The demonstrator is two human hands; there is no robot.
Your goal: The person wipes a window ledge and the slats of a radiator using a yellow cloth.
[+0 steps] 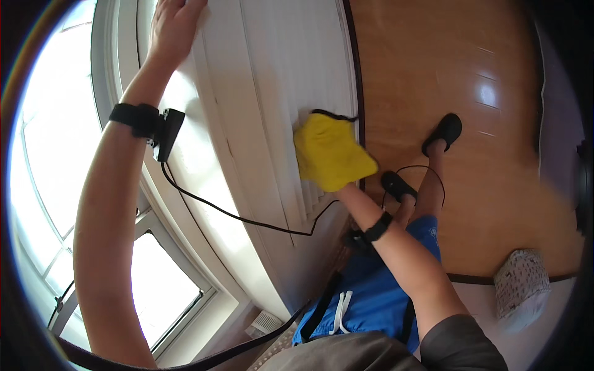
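A yellow cloth (332,150) with a black edge covers my right hand, so its fingers are hidden. Only the wrist shows below the cloth, which lies against a white ribbed panel (320,74) below the window ledge. My left hand (172,32) is at the top edge of the view, beside the white window ledge (195,111). Its fingertips are cut off by the picture's edge, and I cannot tell whether it grips anything. Black straps hold small devices on both wrists; the left device (168,134) trails a black cable (241,219).
Bright window panes (51,139) line the left side, with an angled window frame (185,278) lower down. Wooden flooring (417,60) spreads to the right, under my feet in black clogs (443,132). A patterned bundle (522,283) stands by the wall at lower right.
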